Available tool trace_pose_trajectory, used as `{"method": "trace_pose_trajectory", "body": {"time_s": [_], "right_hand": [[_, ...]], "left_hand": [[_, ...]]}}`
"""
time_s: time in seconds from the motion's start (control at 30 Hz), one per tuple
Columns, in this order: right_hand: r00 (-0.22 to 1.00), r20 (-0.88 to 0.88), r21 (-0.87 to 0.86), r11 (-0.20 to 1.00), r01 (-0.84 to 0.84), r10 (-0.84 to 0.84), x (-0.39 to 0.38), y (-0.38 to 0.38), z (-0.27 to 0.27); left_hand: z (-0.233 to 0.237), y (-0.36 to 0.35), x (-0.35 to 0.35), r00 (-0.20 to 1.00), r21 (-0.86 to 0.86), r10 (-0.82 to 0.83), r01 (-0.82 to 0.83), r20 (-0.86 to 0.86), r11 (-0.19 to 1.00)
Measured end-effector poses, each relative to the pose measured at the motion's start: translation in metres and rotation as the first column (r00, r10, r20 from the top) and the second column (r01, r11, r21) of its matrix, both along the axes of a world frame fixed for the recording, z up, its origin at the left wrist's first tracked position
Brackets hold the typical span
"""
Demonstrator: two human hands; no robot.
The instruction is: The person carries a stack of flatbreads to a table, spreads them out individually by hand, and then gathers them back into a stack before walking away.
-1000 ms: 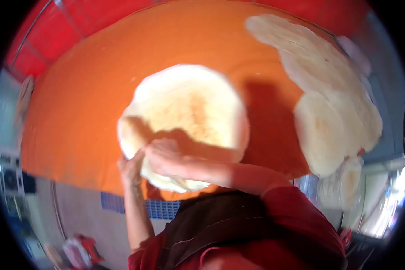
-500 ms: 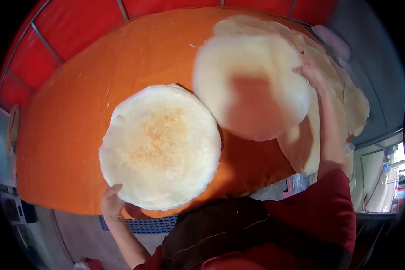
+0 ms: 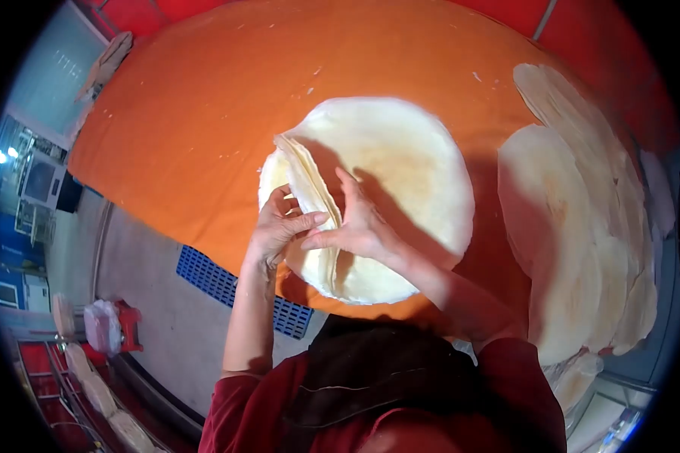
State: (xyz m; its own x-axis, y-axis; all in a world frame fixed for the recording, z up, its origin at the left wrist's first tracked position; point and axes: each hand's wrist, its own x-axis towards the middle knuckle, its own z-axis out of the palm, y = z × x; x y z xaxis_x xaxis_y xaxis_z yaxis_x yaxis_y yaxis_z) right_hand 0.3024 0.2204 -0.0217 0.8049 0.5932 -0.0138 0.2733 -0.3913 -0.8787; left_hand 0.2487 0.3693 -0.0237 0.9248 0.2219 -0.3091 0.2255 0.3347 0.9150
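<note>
Bright overall, uneven. Main source out of view; two lamps (image 3: 7, 155) flare near 9 o'clock with bluish glare, another blown patch (image 3: 625, 429) at 4 o'clock. Pale flatbread (image 3: 423, 170) near washed out where lit, shadows cutting across its middle. Big soft-edged shadow (image 3: 495, 245) at 3 o'clock. Apron (image 3: 381, 377) at 6 o'clock near black, detail lost. Centre fairly sharp; rim soft, strong fisheye bending, black corners.

Dark red sleeves (image 3: 517, 377), black apron (image 3: 385, 370).
</note>
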Motion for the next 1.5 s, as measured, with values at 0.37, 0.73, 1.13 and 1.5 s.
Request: {"method": "trace_pose_trajectory", "body": {"time_s": [0.37,0.73,1.13,1.5], "right_hand": [[0.883,-0.469,0.242,0.966,0.093,0.032,0.007,0.006,-0.055],[0.989,-0.084,0.224,0.969,-0.103,0.125,0.164,-0.096,0.108],[0.459,0.745,-0.327,0.335,0.884,-0.484,0.271,-0.343,0.158],[0.973,0.084,0.008,0.977,-0.214,0.213,0.051,-0.021,-0.032]], "left_hand": [[0.020,-0.017,-0.007,0.976,0.096,0.205,-0.198,-0.067,0.975],[-0.039,0.043,-0.030,0.992,-0.331,0.113,-0.123,-0.047,0.936],[-0.004,0.009,-0.044,0.962,-0.459,0.077,0.054,0.262,0.887],[-0.013,-0.034,-0.002,0.991,0.407,0.123,-0.130,0.042,0.904]]}}
